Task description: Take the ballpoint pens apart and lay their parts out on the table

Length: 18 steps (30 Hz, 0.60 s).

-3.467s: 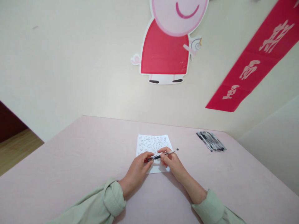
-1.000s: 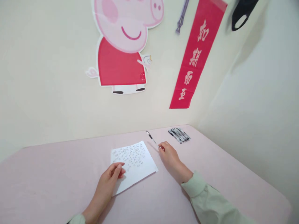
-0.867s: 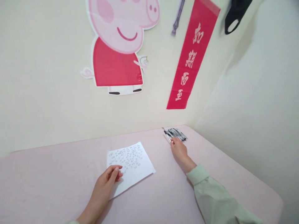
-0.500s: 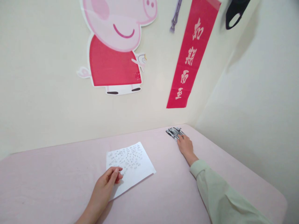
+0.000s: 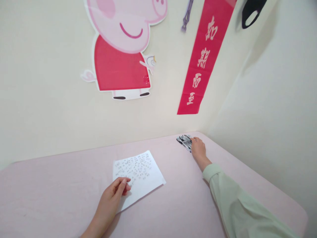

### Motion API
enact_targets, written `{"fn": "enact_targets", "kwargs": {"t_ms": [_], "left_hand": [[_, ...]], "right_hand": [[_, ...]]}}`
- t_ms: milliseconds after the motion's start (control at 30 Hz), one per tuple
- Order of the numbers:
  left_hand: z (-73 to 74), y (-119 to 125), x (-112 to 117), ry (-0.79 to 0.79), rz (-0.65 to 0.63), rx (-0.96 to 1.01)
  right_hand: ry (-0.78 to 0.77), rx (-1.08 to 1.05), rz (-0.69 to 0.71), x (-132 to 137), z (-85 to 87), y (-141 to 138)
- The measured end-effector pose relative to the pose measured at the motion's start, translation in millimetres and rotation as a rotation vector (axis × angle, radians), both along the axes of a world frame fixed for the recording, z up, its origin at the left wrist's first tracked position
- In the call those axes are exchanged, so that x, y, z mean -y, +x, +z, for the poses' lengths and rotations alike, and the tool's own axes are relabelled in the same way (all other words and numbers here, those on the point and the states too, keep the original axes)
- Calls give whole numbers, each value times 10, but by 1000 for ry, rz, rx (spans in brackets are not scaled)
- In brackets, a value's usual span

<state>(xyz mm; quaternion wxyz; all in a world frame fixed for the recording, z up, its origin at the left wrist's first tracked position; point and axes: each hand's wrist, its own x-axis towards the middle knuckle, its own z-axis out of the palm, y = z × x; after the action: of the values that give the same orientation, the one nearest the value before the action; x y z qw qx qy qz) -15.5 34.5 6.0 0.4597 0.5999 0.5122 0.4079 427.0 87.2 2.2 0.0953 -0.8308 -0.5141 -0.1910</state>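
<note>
A white sheet of paper (image 5: 138,173) covered in small handwriting lies on the pink table (image 5: 61,188). My left hand (image 5: 112,196) rests on the sheet's near left corner, fingers loosely curled and pressing it flat. My right hand (image 5: 198,149) is stretched out to the far right corner and lies on top of a pile of several black pens (image 5: 183,141). Its fingers are bent over the pens; whether they grip one is hidden.
The table stands in a corner, with a cream wall behind and a white wall on the right. A cartoon pig cutout (image 5: 123,49), a red banner (image 5: 204,56) and a black mask (image 5: 252,13) hang on the wall.
My right hand carried the pen away from the paper to the pile at the far right and now lies on the pile. The view turned right. My left hand stayed on the sheet.
</note>
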Motion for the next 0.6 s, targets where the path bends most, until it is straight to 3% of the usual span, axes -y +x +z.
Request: {"fn": "enact_targets", "kwargs": {"t_ms": [233, 467, 600], "left_hand": [[-8, -9, 0, -27, -20, -23], [-26, -11, -9, -40, -30, -17], [-13, -2, -13, -40, -19, -17]], "right_hand": [[-140, 7, 59, -263, 173, 129], [-149, 14, 19, -256, 159, 88], [-87, -58, -71, -259, 120, 128]]}}
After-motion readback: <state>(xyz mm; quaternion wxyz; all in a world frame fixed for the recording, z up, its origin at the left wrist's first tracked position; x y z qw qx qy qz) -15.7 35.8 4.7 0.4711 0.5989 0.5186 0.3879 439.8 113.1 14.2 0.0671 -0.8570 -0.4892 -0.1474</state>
